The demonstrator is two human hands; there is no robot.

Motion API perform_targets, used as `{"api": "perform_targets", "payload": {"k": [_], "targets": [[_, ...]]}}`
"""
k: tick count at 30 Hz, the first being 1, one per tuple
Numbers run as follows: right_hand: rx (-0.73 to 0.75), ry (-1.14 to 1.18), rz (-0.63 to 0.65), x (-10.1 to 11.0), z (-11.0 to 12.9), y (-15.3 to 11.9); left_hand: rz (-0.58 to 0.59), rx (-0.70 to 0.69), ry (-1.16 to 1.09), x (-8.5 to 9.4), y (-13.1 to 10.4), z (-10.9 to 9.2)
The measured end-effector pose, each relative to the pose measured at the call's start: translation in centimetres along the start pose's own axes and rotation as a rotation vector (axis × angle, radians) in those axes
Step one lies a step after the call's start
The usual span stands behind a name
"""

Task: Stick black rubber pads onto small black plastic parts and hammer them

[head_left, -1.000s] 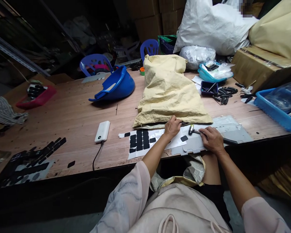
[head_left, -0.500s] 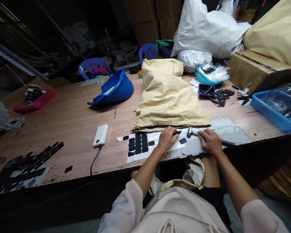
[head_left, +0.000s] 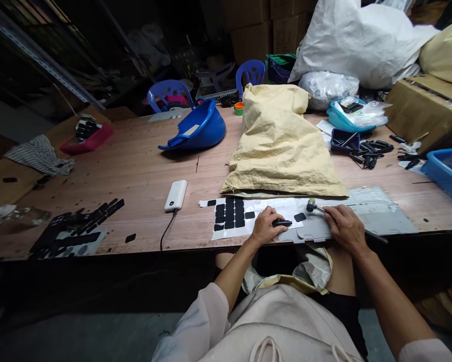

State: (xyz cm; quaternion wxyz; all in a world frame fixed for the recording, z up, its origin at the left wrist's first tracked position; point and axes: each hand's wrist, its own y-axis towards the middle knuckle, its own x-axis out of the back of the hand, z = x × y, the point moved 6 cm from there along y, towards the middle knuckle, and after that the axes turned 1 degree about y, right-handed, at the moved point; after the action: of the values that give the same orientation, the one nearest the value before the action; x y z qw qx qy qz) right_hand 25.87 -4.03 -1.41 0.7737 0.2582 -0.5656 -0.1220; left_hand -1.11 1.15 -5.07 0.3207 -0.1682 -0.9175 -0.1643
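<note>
My left hand (head_left: 266,226) is closed around a short black cylindrical piece (head_left: 283,222), whose end points right over the white sheet. In my right hand (head_left: 345,229) is a small hammer (head_left: 318,208), gripped on the handle. Its head lies left of the fingers, just above the grey board (head_left: 384,211); whether it touches the board I cannot tell. Between the two hands, a loose black rounded patch (head_left: 299,217) lies flat. Left of my left hand, several black patches (head_left: 230,213) sit in rows on the white backing sheet (head_left: 220,235).
A big cream sack (head_left: 286,151) lies right behind the hands. To the left are a white power bank (head_left: 176,195) with a cable and a blue scoop-shaped basin (head_left: 199,128). Several black cylindrical pieces (head_left: 372,151) and a blue basket (head_left: 446,173) are at the right.
The view has turned left, so things appear farther right. My left hand has come toward the table's front edge with the black piece, which shows more. The hammer stays near the loose patch.
</note>
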Motion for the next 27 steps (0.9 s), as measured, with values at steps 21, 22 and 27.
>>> {"api": "perform_targets", "payload": {"k": [21,22,27], "targets": [[-0.101,0.315,0.044,0.5,10.9,-2.5,0.016,-0.007,0.000,0.4,0.0,-0.7],[-0.092,0.281,0.062,0.3,11.0,-2.6,0.011,-0.004,-0.002,0.4,0.0,-0.7],[-0.106,0.195,0.070,0.1,10.6,-2.7,-0.006,-0.001,-0.012,0.3,0.0,-0.7]]}}
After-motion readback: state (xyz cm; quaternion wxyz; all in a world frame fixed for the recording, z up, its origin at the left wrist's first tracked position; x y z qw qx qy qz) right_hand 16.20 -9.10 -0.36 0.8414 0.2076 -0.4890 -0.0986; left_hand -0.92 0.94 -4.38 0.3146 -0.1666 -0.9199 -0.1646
